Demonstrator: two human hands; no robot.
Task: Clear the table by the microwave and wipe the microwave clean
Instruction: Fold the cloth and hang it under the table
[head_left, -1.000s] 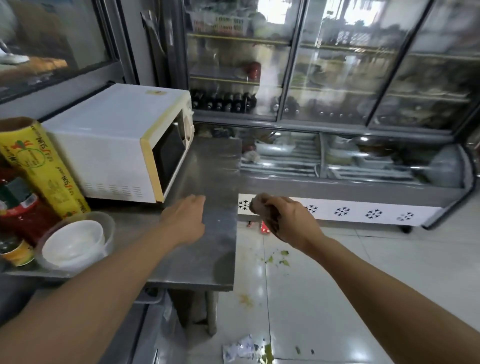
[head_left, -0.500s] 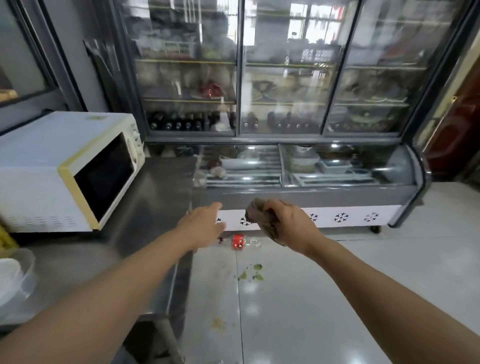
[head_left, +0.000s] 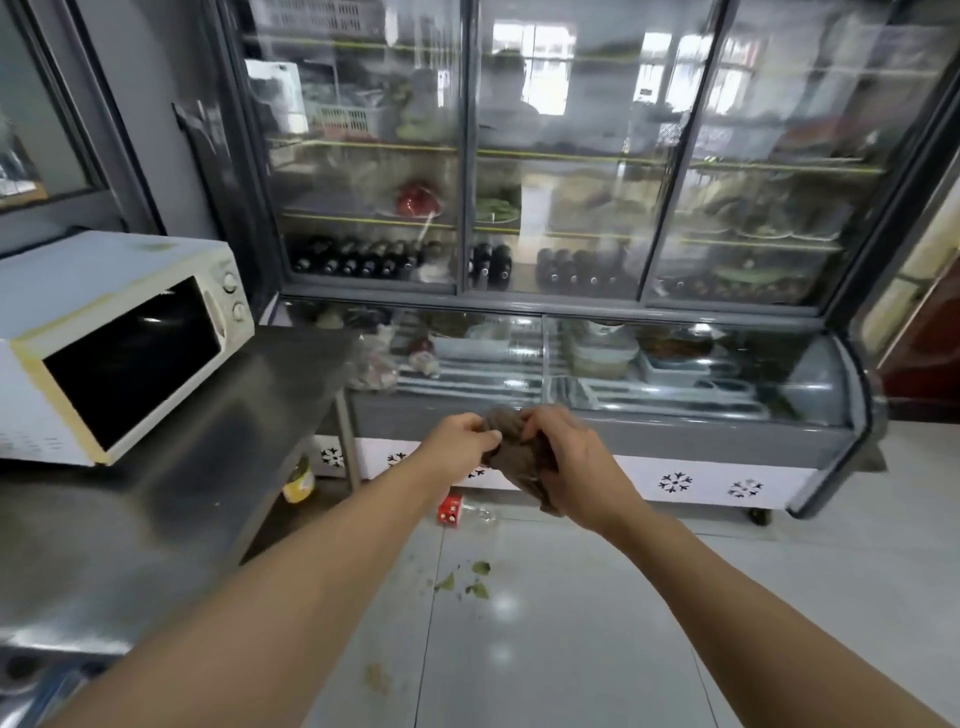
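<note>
In the head view both hands meet at centre frame, the left hand (head_left: 457, 441) pinching and the right hand (head_left: 566, 462) curled around a crumpled brown cloth (head_left: 511, 449), probably a rag, while the microwave (head_left: 119, 343) sits at nine o'clock on the steel table (head_left: 171, 519).

Microwave (head_left: 119, 353) on steel table (head_left: 171, 525)

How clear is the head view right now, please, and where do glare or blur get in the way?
Head view: window glare washes over the display fridge doors, hiding much inside; wide-angle distortion bends its frame; the steel table nearby is smeared; both hands' grip on the brown cloth reads clearly.
</note>
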